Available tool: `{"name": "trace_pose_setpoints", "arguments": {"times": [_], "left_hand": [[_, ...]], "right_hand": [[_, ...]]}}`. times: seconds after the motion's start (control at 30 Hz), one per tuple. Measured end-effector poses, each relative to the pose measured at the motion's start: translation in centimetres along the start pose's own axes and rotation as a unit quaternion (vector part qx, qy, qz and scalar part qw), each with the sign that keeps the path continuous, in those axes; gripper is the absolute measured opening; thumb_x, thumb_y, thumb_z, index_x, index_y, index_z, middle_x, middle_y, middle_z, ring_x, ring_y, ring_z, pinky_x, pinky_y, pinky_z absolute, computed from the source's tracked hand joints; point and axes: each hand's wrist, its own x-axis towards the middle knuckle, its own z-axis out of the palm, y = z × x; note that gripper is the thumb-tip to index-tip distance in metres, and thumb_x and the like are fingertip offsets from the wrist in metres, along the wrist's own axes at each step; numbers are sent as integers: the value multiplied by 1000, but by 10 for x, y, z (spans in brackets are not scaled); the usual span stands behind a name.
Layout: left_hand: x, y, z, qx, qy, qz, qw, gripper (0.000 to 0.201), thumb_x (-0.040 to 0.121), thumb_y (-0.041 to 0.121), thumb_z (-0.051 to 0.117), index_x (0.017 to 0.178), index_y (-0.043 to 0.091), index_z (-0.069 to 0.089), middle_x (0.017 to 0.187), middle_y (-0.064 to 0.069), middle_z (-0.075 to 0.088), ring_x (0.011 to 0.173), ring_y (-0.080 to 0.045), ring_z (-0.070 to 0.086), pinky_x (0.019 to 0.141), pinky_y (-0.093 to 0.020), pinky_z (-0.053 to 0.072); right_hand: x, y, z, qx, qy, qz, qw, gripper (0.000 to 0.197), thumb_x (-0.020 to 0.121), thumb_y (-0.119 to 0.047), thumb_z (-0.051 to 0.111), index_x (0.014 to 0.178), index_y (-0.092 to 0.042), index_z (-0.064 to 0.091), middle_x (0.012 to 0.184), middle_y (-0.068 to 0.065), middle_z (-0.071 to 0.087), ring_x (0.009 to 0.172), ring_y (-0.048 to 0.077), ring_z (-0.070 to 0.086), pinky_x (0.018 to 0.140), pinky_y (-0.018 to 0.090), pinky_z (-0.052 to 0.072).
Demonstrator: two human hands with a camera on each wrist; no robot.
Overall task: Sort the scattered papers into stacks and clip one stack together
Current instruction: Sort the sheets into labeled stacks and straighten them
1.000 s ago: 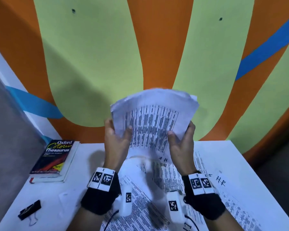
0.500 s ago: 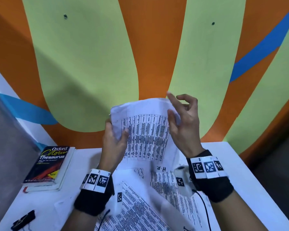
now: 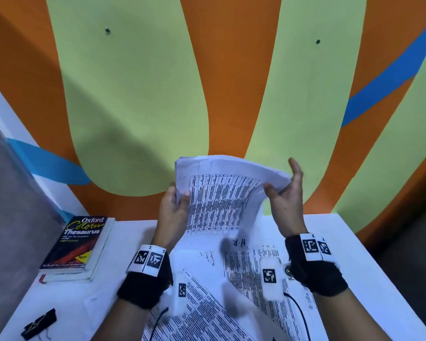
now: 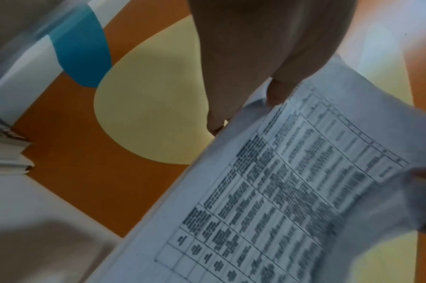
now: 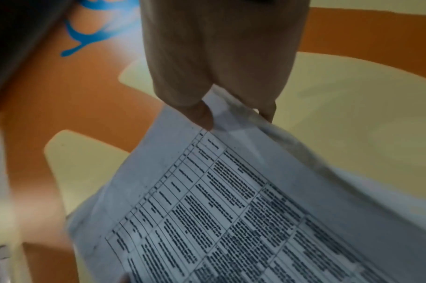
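I hold a stack of printed table sheets [image 3: 221, 203] upright above the white table [image 3: 359, 244]. My left hand [image 3: 180, 196] grips its left edge, thumb in front and fingers behind. My right hand [image 3: 279, 190] pinches the upper right corner, with the index finger sticking up. In the left wrist view the left hand [image 4: 275, 90] pinches the stack [image 4: 292, 191]. In the right wrist view the right hand [image 5: 221, 107] has thumb and a finger on either side of the sheets [image 5: 219, 210]. A black binder clip [image 3: 38, 324] lies at the table's near left corner.
Loose printed papers [image 3: 246, 279] cover the middle of the table under my wrists. A thesaurus book [image 3: 81, 244] lies at the back left. The painted orange and green wall [image 3: 138, 107] stands right behind the table. The floor drops away on both sides.
My right hand left the stack's lower right side, rose with loose fingers, and now pinches the upper right corner. The stack's top has bowed over. The left hand kept its grip.
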Motion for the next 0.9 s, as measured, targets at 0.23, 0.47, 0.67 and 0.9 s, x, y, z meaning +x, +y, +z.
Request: {"name": "trace_pose_setpoints", "arguments": {"times": [0.23, 0.47, 0.67, 0.9], "left_hand": [[-6, 19, 1, -26, 3, 30, 999, 22, 96, 18, 49, 116, 13, 44, 102, 12, 58, 89, 13, 56, 72, -8, 42], [-12, -6, 13, 24, -31, -73, 997, 30, 96, 19, 50, 123, 8, 44, 122, 5, 57, 113, -2, 53, 103, -31, 41], [-8, 3, 16, -13, -7, -31, 999, 33, 91, 11, 58, 122, 9, 46, 110, 6, 62, 99, 4, 60, 81, -6, 46], [-10, -26, 9, -6, -44, -159, 986, 32, 83, 32, 70, 85, 9, 47, 83, -5, 51, 82, -7, 53, 81, -24, 45]], "right_hand": [[0, -24, -4, 109, -10, -44, 993, 72, 88, 10, 54, 144, -21, 20, 125, -3, 48, 106, -2, 54, 91, 14, 42], [-13, 30, 3, 44, -40, 116, 991, 60, 84, 10, 57, 135, -15, 37, 131, 15, 55, 116, 25, 55, 101, 43, 43], [-12, 17, 8, 20, -26, 14, 999, 53, 91, 2, 55, 137, -12, 35, 135, -7, 50, 124, -2, 48, 103, 20, 40], [-19, 55, 5, -153, -106, 83, 979, 33, 92, 2, 46, 118, -8, 29, 79, -6, 39, 67, 1, 43, 75, 32, 36]]}}
